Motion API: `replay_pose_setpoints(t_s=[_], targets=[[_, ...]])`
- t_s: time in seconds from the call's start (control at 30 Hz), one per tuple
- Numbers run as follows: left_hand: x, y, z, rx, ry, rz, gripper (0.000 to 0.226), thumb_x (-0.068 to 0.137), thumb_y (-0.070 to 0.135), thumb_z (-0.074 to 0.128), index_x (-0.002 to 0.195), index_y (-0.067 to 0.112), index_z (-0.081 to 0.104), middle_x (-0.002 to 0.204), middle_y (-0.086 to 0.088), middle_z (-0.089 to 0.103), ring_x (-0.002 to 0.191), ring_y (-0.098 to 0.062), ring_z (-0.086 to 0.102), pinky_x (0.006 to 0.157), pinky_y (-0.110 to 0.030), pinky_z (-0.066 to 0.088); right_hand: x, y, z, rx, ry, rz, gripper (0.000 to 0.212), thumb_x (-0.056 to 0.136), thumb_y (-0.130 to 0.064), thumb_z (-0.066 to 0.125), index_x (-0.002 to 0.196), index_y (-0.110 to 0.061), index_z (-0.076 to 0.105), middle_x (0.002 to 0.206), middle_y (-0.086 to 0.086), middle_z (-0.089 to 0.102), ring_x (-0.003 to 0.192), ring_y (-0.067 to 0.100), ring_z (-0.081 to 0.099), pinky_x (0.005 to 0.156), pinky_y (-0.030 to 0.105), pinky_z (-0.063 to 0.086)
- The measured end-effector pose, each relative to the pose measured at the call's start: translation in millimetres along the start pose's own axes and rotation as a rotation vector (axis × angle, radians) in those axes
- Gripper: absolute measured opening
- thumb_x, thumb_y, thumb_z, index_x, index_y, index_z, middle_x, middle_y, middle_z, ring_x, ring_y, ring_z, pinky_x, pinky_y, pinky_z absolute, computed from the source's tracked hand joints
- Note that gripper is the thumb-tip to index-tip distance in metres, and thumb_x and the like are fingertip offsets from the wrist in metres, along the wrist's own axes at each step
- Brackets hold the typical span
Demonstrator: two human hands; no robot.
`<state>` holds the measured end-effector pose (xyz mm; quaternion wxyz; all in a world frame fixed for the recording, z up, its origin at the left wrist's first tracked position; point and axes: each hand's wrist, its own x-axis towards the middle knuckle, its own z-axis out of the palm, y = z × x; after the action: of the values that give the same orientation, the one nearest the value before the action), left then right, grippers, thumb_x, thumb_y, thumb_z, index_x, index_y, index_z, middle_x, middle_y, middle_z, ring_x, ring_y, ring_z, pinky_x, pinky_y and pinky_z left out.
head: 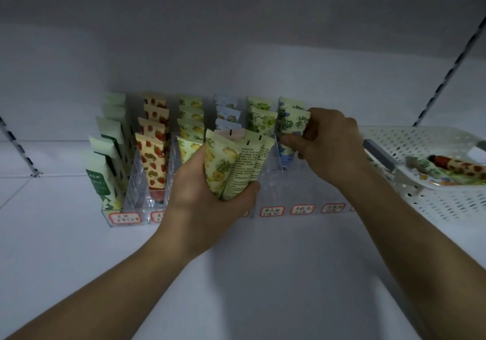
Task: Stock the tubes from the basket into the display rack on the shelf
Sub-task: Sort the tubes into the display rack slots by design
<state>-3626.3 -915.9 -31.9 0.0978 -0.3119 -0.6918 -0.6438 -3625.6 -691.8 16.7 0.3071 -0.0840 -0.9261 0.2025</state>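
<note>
White shelf (79, 247), dim light, plain white back panel behind it. Landmark for all positions: the clear display rack (289, 189) standing on the shelf against the back panel.

Rack columns, my left to right: plain green tubes (105, 179); strawberry-print tubes (153, 158); lemon-print tubes (190, 126); pale blue tubes (227, 114); green grape-print tubes (261, 121); blue-and-green floral tubes at the rack's right end. All stand upright, crimped ends up. The front slots of the right-hand columns hold nothing. Red-bordered handwritten labels (272, 211) run along the rack's front edge; writing too small to read.

My left hand (207, 189) is in front of the rack's middle, fingers closed around a fanned bundle of tubes (234, 166). The nearest one shows a pineapple print; the others show their text backs. Count looks like three or four; I cannot tell exactly.

My right hand (328, 142) is over the rack's right end, thumb and fingers pinched on one floral tube (292, 123). Its lower part sits down between the dividers of that column, just in front of another floral tube.

White perforated basket (434, 139) sits on the shelf to the right of the rack, close beside it. A few tubes (457, 168) lie flat in it, one with a red-brown spotted print.
</note>
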Motion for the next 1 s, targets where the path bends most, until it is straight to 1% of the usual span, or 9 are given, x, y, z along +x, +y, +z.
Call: replay_pose_setpoints(t_s=[0.1, 0.17, 0.27, 0.33, 0.53, 0.6, 0.7, 0.87, 1.0], targets=[[-2, 0, 1, -0.067, -0.039, -0.055, 0.035, 0.078, 0.007, 0.082, 0.111, 0.011, 0.068, 0.095, 0.002, 0.076, 0.084, -0.019, 0.074, 0.069, -0.045, 0.062, -6, 2, 7, 0.035, 0.041, 0.026, 0.044, 0.080, -0.045, 0.081, 0.079, -0.006, 0.061, 0.069, 0.007, 0.065, 0.066, 0.021, 0.063, 0.059, 0.034, 0.051], [-1, 3, 2, -0.151, -0.035, -0.080, 0.037, 0.075, 0.016, 0.081, 0.109, 0.012, 0.069, 0.095, -0.002, 0.076, 0.082, -0.026, 0.075, 0.067, -0.051, 0.062, -16, 1, 12, 0.116, 0.115, 0.044, 0.042, 0.078, -0.042, 0.082, 0.082, -0.012, 0.054, 0.068, -0.002, 0.060, 0.061, 0.009, 0.057, 0.056, 0.032, 0.047], [1, 6, 1, -0.233, -0.032, -0.129, 0.033, 0.075, 0.012, 0.079, 0.106, 0.017, 0.070, 0.095, -0.004, 0.077, 0.083, -0.027, 0.076, 0.068, -0.045, 0.062, -28, -4, 9, 0.287, 0.277, 0.071, 0.045, 0.081, -0.043, 0.080, 0.104, -0.024, 0.046, 0.074, -0.005, 0.054, 0.062, 0.009, 0.055, 0.055, 0.022, 0.041], [0, 7, 1, -0.281, -0.052, -0.157, 0.028, 0.081, -0.002, 0.075, 0.105, 0.012, 0.070, 0.094, -0.005, 0.077, 0.080, -0.027, 0.076, 0.064, -0.038, 0.060, -32, -11, -1, 0.420, 0.351, -0.023, 0.026, 0.090, -0.040, 0.070, 0.099, -0.023, 0.054, 0.068, -0.003, 0.054, 0.057, 0.010, 0.052, 0.055, 0.024, 0.040], [-3, 11, 6, -0.249, -0.115, -0.104, 0.028, 0.078, -0.005, 0.072, 0.102, 0.008, 0.069, 0.085, -0.008, 0.076, 0.072, -0.020, 0.075, 0.061, -0.032, 0.060, -50, -45, -4, 0.914, -0.304, -0.218, 0.009, 0.089, -0.016, 0.071, 0.097, -0.017, 0.070, 0.070, -0.001, 0.069, 0.064, 0.003, 0.066, 0.060, 0.018, 0.053], [-4, 10, 6, -0.246, -0.134, -0.125, 0.025, 0.081, -0.008, 0.073, 0.102, 0.006, 0.069, 0.076, -0.009, 0.074, 0.060, -0.016, 0.070, 0.050, -0.033, 0.055, -49, -44, -4, 0.950, -0.342, -0.166, 0.007, 0.092, -0.008, 0.067, 0.099, -0.009, 0.069, 0.064, -0.005, 0.065, 0.053, 0.002, 0.060, 0.052, 0.013, 0.046], [-3, 8, 5, -0.300, -0.103, -0.171, 0.029, 0.073, 0.015, 0.080, 0.101, 0.022, 0.075, 0.093, -0.005, 0.077, 0.081, -0.022, 0.075, 0.064, -0.037, 0.060, -43, -36, -5, 1.137, -0.323, -0.032, 0.012, 0.092, -0.013, 0.063, 0.101, -0.010, 0.069, 0.066, 0.011, 0.046, 0.046, 0.006, 0.038, 0.044, 0.019, 0.031], [-5, 11, 7, -0.356, -0.146, -0.216, 0.029, 0.077, 0.005, 0.072, 0.096, 0.027, 0.077, 0.094, -0.008, 0.078, 0.076, -0.027, 0.075, 0.064, -0.034, 0.060, -35, -31, -12, 1.545, -0.433, 0.023, 0.020, 0.090, -0.024, 0.060, 0.100, -0.007, 0.060, 0.083, 0.012, 0.048, 0.065, 0.020, 0.040, 0.058, 0.030, 0.037], [-3, 13, 6, -0.216, -0.017, -0.157, 0.027, 0.072, 0.009, 0.075, 0.098, 0.019, 0.072, 0.089, -0.004, 0.077, 0.078, -0.024, 0.074, 0.067, -0.043, 0.063, -35, -31, -7, 1.461, -0.409, 0.001, 0.034, 0.077, -0.024, 0.080, 0.095, -0.007, 0.056, 0.085, 0.013, 0.042, 0.059, 0.017, 0.039, 0.053, 0.027, 0.041]])
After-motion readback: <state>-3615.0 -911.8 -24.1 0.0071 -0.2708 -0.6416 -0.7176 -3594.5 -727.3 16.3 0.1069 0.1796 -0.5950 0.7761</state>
